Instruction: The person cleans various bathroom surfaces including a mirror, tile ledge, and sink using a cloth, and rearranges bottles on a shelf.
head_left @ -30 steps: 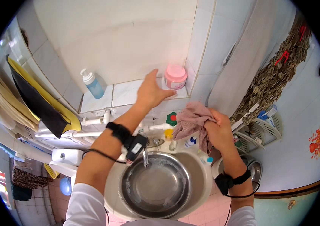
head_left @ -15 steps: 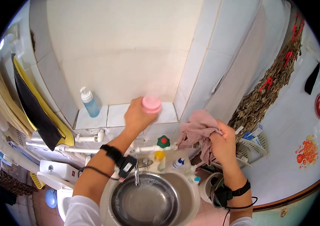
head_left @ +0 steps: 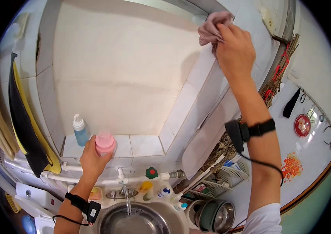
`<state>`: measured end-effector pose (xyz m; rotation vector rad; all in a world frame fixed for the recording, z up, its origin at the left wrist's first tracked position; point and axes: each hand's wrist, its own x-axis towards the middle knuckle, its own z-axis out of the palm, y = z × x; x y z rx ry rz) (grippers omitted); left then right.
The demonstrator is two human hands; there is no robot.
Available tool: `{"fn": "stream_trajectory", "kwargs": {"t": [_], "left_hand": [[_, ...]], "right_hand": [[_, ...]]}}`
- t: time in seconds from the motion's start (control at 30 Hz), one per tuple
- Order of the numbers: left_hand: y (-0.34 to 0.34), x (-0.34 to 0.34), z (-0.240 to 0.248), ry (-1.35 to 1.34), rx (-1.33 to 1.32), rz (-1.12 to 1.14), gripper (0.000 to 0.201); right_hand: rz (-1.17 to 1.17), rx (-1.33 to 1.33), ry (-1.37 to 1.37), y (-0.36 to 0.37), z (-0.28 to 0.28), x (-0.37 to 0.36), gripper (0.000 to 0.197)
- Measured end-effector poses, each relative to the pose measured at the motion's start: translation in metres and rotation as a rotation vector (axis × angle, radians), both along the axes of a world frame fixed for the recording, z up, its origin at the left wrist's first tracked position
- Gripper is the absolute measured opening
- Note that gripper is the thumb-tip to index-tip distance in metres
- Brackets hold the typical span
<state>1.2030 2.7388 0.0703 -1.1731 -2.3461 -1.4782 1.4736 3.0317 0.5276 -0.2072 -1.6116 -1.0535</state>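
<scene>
My left hand point(head_left: 92, 158) grips a small pink jar point(head_left: 105, 142) just above the white tiled ledge point(head_left: 144, 145), next to a blue pump bottle point(head_left: 80, 130). My right hand point(head_left: 233, 48) is raised high and presses a pink cloth point(head_left: 212, 28) against the tiled wall corner point(head_left: 200, 74) near the top. Both wrists carry black bands with small devices.
A metal sink bowl point(head_left: 134, 222) with a tap point(head_left: 127, 199) lies below. Small bottles point(head_left: 164, 192) and a green valve knob point(head_left: 151, 172) stand by the white pipe. Pots point(head_left: 214, 216) and a wire rack point(head_left: 228, 175) sit at the right; dark and yellow cloths point(head_left: 25, 128) hang left.
My left hand has carried the pink jar leftward along the ledge toward the blue bottle. My right hand has lifted the cloth from beside the sink up to the wall corner.
</scene>
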Motion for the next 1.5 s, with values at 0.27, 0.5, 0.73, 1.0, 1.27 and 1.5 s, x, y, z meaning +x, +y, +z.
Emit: {"fn": "stream_trajectory", "kwargs": {"t": [0.27,0.5,0.73,1.0,1.27,1.5], "left_hand": [[-0.018,-0.048,-0.029,0.034,0.107,0.009,0.100],[-0.004,-0.060,-0.041,0.044,0.127,-0.027,0.100],[-0.021,-0.075,-0.037,0.042,0.096,0.000,0.103],[-0.019,-0.056,-0.027,0.028,0.104,-0.015,0.101],[-0.015,-0.036,-0.023,-0.031,0.085,-0.051,0.100],[-0.013,-0.036,-0.045,-0.027,0.056,-0.021,0.100]], "right_hand": [[-0.548,0.003,-0.469,-0.006,-0.127,-0.046,0.028],[-0.422,0.053,-0.312,0.010,-0.051,-0.047,0.022],[-0.412,-0.153,-0.946,-0.008,-0.105,-0.051,0.022],[-0.597,0.040,-0.433,0.008,-0.051,-0.048,0.024],[-0.412,0.056,-0.373,-0.013,0.014,-0.013,0.052],[-0.457,-0.111,-0.543,-0.002,-0.098,-0.008,0.037]]}}
